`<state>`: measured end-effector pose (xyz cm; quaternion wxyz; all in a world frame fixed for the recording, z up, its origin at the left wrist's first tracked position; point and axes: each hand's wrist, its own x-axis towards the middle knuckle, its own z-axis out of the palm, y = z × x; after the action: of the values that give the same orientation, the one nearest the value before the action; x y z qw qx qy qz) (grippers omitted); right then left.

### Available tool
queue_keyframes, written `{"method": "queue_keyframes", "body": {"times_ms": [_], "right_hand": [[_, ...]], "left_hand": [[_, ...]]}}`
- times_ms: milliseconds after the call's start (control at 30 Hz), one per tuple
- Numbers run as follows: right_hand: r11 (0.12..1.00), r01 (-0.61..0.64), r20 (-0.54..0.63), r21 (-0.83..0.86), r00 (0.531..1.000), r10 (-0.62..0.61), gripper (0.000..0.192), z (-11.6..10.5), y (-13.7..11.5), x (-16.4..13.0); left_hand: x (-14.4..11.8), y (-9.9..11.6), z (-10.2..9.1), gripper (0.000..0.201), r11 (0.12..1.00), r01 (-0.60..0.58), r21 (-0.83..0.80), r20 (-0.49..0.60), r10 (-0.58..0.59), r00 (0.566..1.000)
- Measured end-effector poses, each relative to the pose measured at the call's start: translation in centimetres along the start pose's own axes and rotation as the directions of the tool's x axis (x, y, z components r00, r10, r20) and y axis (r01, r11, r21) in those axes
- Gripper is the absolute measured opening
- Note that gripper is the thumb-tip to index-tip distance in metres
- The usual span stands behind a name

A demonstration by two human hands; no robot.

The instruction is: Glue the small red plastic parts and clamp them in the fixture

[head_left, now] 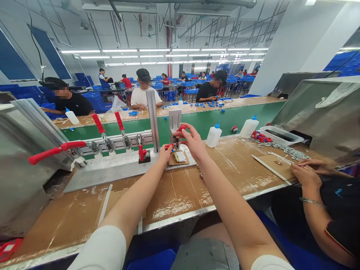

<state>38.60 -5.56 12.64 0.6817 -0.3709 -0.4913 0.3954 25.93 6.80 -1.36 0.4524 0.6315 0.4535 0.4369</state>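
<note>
My right hand [194, 139] is closed round a red handle [180, 128] on a small upright metal clamp press [175, 119]. Lower and to its left, my left hand [164, 155] pinches a small red and blue plastic part [169, 147] beside the press's plunger. Its fingertips partly cover the part, so its full shape is hidden. Under the plunger lies a brown board [181, 162] with a white and yellow piece [180, 155] on it. The press stands on a long metal base plate [112, 171].
Left of my hands stands a row of red-handled toggle clamps [119, 120] and a metal post [152, 122]. White bottles [214, 135] with blue caps, a white basket [281, 135] and grey pieces [292, 150] lie right. A co-worker's hands [308, 172] work at the right; a green belt [239, 115] runs behind.
</note>
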Motion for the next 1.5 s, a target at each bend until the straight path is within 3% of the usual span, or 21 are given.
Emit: {"method": "queue_keyframes", "body": {"times_ms": [133,333,500,833,1100,1233,1367,1500], "right_hand": [[1.000,-0.013,-0.017,-0.019,1.000,0.013,0.056,0.1,0.1,0.7],[1.000,-0.003,-0.030,-0.026,1.000,0.002,0.052,0.3,-0.1,0.5],[1.000,-0.016,-0.027,-0.019,1.000,0.015,0.047,0.1,0.3,-1.7],[0.998,-0.052,0.037,-0.028,0.998,0.053,0.040,-2.6,4.3,-5.3],[0.980,0.008,0.047,-0.197,0.999,0.001,0.034,-4.0,7.8,-6.1],[0.871,0.123,0.103,-0.475,0.991,-0.084,0.036,-5.2,9.9,-6.4],[0.676,0.206,0.227,-0.708,0.972,-0.058,0.040,-6.5,11.2,-5.8],[0.468,0.298,0.332,-0.832,0.943,-0.010,0.039,-6.7,11.5,-4.4]], "left_hand": [[-0.8,-0.1,-0.3,0.021,0.996,-0.078,0.052,0.025,0.077,0.997],[-0.7,-0.3,0.0,0.048,0.989,-0.102,0.107,0.068,0.095,0.993],[0.0,-0.3,0.4,0.044,0.988,-0.100,0.115,0.127,0.085,0.988],[-0.5,0.1,0.3,0.047,0.971,-0.103,0.218,0.169,0.067,0.983],[-1.1,0.6,0.3,0.048,0.952,-0.106,0.287,0.173,0.057,0.983],[-1.0,0.3,0.3,0.049,0.942,-0.111,0.318,0.188,0.053,0.981],[-0.8,0.2,0.3,0.048,0.913,-0.131,0.386,0.213,0.050,0.976],[-0.7,1.5,0.1,0.046,0.858,-0.177,0.483,0.274,0.045,0.961]]}}
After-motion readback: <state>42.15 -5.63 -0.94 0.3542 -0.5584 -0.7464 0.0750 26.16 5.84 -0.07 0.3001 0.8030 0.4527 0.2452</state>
